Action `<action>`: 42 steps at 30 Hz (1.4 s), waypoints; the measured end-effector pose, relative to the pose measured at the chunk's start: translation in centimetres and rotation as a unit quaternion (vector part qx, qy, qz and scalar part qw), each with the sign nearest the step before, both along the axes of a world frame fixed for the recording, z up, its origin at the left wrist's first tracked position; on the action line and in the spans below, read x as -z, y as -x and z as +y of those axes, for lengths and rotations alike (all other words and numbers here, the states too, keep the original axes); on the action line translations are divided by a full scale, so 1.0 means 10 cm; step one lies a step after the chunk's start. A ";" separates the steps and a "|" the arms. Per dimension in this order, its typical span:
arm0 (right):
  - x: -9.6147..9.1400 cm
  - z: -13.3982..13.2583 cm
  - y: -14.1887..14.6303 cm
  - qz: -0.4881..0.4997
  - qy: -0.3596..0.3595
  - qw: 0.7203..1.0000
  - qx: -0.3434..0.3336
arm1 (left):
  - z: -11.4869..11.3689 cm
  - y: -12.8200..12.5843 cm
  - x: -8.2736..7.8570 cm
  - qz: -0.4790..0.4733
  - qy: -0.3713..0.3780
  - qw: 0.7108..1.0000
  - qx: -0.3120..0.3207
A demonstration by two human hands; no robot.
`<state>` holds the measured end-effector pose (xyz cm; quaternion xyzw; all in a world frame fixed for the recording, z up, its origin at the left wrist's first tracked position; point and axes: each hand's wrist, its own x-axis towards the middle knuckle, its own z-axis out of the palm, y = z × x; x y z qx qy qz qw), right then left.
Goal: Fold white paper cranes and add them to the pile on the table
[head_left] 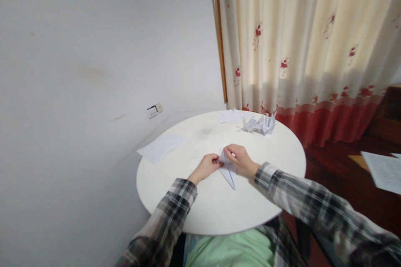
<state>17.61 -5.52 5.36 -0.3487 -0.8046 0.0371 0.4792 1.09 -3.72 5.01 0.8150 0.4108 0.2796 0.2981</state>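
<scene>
A folded piece of white paper [229, 172] lies on the round white table, its narrow point toward me and a split running down its middle. My left hand [206, 168] grips its left side, thumb and fingers closed on the edge. From the right, my right hand [240, 159] pinches the upper part of the same paper between thumb and fingertips. The fingers cover part of the upper folds.
Several folded paper figures [261, 124] stand at the table's back right. Behind them lie more white papers [230, 116]. A flat white sheet [163, 147] overhangs the left edge of the round table [175, 200], near the wall. A floral curtain [282, 41] hangs behind.
</scene>
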 end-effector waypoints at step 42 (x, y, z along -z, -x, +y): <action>0.16 0.22 -0.03 -0.024 0.225 0.974 0.010 | 0.15 0.08 0.11 -0.103 0.060 0.988 -0.101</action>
